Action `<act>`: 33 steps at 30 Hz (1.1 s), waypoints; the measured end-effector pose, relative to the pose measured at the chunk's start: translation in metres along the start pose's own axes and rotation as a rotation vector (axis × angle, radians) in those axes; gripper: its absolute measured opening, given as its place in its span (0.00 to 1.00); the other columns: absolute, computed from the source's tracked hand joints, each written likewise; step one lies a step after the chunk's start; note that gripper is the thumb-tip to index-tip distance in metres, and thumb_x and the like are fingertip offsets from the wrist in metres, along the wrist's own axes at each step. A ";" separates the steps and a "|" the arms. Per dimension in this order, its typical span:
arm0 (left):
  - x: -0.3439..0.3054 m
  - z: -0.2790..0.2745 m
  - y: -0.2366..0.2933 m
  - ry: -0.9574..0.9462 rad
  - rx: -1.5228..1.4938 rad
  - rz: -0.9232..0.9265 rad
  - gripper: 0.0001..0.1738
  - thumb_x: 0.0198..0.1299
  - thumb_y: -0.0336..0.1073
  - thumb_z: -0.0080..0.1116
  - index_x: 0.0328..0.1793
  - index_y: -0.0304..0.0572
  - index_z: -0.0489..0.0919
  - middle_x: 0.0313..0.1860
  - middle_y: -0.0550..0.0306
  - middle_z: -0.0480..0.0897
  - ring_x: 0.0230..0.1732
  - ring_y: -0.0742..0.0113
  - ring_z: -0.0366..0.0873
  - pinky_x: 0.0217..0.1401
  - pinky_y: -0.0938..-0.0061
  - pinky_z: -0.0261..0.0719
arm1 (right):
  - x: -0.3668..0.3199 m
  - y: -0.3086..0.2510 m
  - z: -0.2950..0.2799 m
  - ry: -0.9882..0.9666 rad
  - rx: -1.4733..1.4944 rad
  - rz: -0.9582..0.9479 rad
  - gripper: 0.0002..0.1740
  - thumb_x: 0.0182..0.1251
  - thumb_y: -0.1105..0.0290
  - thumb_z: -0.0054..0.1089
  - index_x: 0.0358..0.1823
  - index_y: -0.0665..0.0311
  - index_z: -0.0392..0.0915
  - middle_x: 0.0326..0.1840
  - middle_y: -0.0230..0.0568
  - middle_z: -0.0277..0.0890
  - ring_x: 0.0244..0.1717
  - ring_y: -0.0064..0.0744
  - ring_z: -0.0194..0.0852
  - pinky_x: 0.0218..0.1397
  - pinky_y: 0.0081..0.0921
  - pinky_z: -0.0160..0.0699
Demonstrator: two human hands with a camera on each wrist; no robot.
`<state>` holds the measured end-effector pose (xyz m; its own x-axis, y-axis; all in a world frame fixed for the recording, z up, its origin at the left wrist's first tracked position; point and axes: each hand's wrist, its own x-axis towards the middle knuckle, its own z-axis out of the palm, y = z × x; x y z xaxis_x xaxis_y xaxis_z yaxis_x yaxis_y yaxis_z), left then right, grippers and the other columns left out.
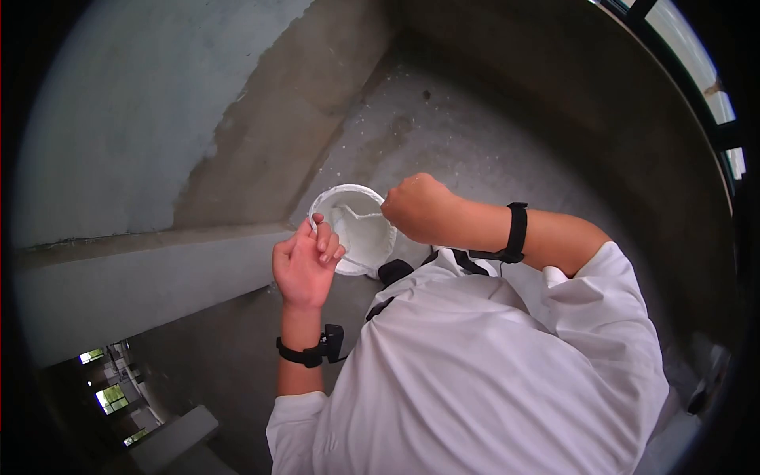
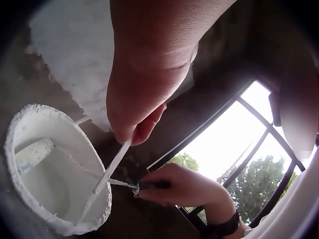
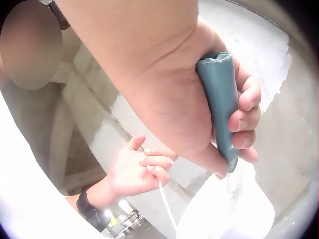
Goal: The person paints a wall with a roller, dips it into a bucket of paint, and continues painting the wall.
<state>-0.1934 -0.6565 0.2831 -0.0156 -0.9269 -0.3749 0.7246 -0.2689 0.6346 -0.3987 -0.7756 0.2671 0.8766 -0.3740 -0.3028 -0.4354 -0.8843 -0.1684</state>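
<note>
A white bucket (image 1: 348, 188) hangs below the person's hands. The left hand (image 1: 307, 265) has its fingers curled round the bucket's thin white handle (image 2: 115, 162), seen in the left wrist view. The right hand (image 1: 423, 209) grips a tapered teal tool handle (image 3: 219, 94), its fingers wrapped round it in the right wrist view. From that hand (image 2: 174, 183) a thin, white-coated rod runs over the bucket's rim to a white roller (image 2: 34, 155) resting inside against the far wall. White liquid (image 2: 52, 194) lies in the bucket. In the head view the right fist hides the teal handle.
A wall (image 1: 150, 95) with a pale coated area and a darker bare area stands at the left, above a ledge (image 1: 174, 265). White specks dot the grey floor (image 1: 443, 127). Windows (image 2: 239, 144) stand on the other side, with trees outside.
</note>
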 end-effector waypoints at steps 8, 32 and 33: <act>0.000 -0.003 -0.005 0.037 0.026 0.036 0.25 0.60 0.48 0.43 0.56 0.37 0.65 0.31 0.60 0.63 0.28 0.71 0.58 0.40 0.73 0.61 | -0.019 0.000 -0.014 -0.124 -0.086 0.022 0.05 0.54 0.71 0.67 0.33 0.56 0.87 0.34 0.33 0.86 0.38 0.34 0.87 0.32 0.28 0.79; -0.002 0.006 0.002 -0.013 0.097 0.030 0.25 0.62 0.48 0.43 0.57 0.36 0.65 0.31 0.61 0.63 0.29 0.71 0.58 0.41 0.73 0.61 | -0.030 0.003 0.005 0.103 -0.011 0.058 0.02 0.49 0.74 0.67 0.22 0.58 0.83 0.23 0.35 0.81 0.26 0.36 0.84 0.22 0.30 0.74; -0.002 0.003 0.001 -0.007 0.091 0.050 0.25 0.61 0.48 0.43 0.57 0.36 0.65 0.31 0.61 0.63 0.29 0.72 0.58 0.41 0.73 0.61 | -0.031 0.005 0.007 0.088 -0.025 0.062 0.02 0.49 0.74 0.67 0.22 0.58 0.83 0.23 0.35 0.81 0.26 0.36 0.84 0.22 0.29 0.73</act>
<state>-0.1950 -0.6554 0.2866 0.0141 -0.9414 -0.3371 0.6587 -0.2448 0.7114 -0.4294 -0.7660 0.2690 0.8630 -0.4507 -0.2282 -0.4854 -0.8649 -0.1280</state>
